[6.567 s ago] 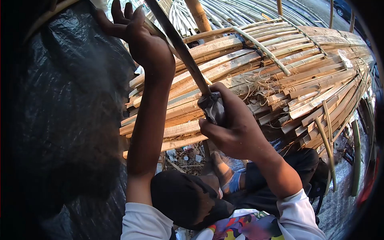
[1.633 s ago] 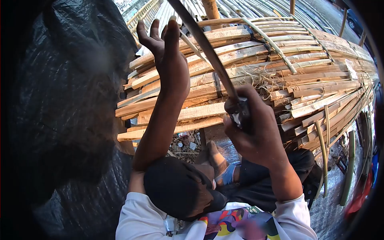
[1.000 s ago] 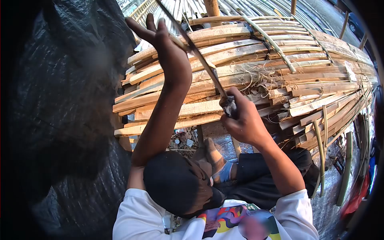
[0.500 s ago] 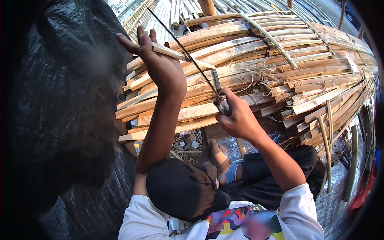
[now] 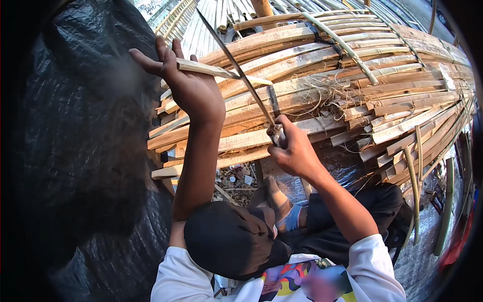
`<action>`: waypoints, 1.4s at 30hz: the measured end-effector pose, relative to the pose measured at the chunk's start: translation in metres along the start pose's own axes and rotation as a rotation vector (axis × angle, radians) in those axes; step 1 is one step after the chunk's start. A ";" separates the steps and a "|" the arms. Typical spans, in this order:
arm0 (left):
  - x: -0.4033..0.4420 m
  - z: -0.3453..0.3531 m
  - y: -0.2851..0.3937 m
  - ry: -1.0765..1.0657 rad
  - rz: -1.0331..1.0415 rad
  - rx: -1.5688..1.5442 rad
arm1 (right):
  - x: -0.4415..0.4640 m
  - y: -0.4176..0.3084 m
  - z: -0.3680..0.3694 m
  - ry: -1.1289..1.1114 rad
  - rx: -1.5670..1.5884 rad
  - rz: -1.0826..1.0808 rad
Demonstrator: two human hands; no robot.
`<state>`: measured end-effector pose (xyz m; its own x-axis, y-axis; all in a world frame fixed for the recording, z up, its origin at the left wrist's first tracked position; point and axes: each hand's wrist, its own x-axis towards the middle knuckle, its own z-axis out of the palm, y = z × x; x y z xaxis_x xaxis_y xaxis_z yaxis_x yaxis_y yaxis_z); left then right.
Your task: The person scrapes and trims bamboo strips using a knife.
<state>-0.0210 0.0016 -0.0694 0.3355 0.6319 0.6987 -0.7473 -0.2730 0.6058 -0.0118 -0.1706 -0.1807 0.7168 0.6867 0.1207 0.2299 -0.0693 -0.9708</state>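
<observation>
My left hand (image 5: 193,95) is raised at the left end of the bamboo pile with its palm turned up. A pale, split bamboo strip (image 5: 211,69) is held in it, pointing right and tapering to a thin end. Some of its fingers stick up apart, and how the others grip the strip is partly hidden. My right hand (image 5: 297,148) is closed around the handle of a long-bladed knife (image 5: 231,60). The blade slants up to the left and crosses over the strip, near its thin end. Under that end stands a short dark upright piece (image 5: 273,100).
Stacked split bamboo (image 5: 302,65) fills the middle and right, with curly shavings (image 5: 324,95) on top. A black plastic sheet (image 5: 95,151) hangs at left. A person's head in a dark cap (image 5: 226,239) is below my arms. Bamboo poles (image 5: 445,206) stand at right.
My left hand has shifted left with the strip. The knife has turned so more of its blade's flat shows, and its tip has swung slightly right.
</observation>
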 end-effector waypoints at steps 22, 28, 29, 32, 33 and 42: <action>0.077 0.055 -0.034 -0.454 0.034 0.194 | -0.106 0.086 -0.023 0.157 0.329 0.543; 0.080 0.031 -0.025 -0.209 0.262 0.544 | -0.105 0.074 -0.017 0.128 0.314 0.489; 0.082 0.025 -0.025 -0.179 0.196 0.547 | -0.104 0.074 -0.015 0.126 0.319 0.488; 0.090 0.012 -0.028 -0.179 0.141 0.635 | -0.102 0.073 -0.009 0.081 0.353 0.463; 0.090 0.009 -0.031 -0.180 0.158 0.598 | -0.102 0.073 -0.008 0.081 0.332 0.455; 0.084 -0.027 -0.035 -0.278 -0.333 -0.250 | -0.083 0.047 0.010 0.093 0.321 0.282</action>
<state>0.0178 0.0836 -0.0418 0.6942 0.4288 0.5781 -0.6766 0.1149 0.7273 -0.0667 -0.2236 -0.2381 0.7821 0.6038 -0.1543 -0.1889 -0.0064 -0.9820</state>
